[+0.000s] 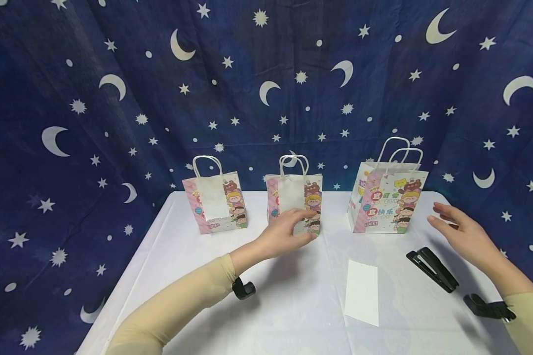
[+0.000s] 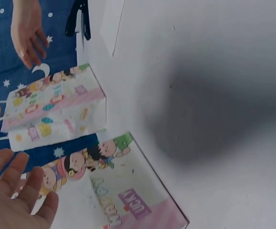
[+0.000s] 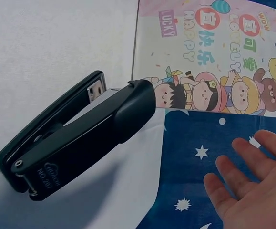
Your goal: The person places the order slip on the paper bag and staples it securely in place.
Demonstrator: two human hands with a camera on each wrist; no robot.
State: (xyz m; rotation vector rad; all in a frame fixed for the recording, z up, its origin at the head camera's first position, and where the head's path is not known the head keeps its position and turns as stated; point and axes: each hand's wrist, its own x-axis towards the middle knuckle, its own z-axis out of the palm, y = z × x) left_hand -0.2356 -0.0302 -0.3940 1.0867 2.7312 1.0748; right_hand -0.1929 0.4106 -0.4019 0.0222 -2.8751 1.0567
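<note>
My left hand (image 1: 286,235) is just in front of the middle paper gift bag (image 1: 273,195), its fingers loosely spread and holding nothing. A white card (image 1: 290,192) covers part of that bag's front. To the right of the taller right gift bag (image 1: 388,204), my right hand (image 1: 466,236) hovers with relaxed fingers, apart from the bag. Below this hand a black stapler (image 1: 433,268) lies on the table; the right wrist view shows the stapler (image 3: 90,133) with its arms spread apart. A loose white card (image 1: 361,292) lies left of the stapler.
The left gift bag (image 1: 237,217) also carries a white card (image 1: 213,197) on its front. All three bags stand in a row near the back of the white-covered table (image 1: 293,315). A dark blue curtain (image 1: 248,64) with moons and stars hangs behind.
</note>
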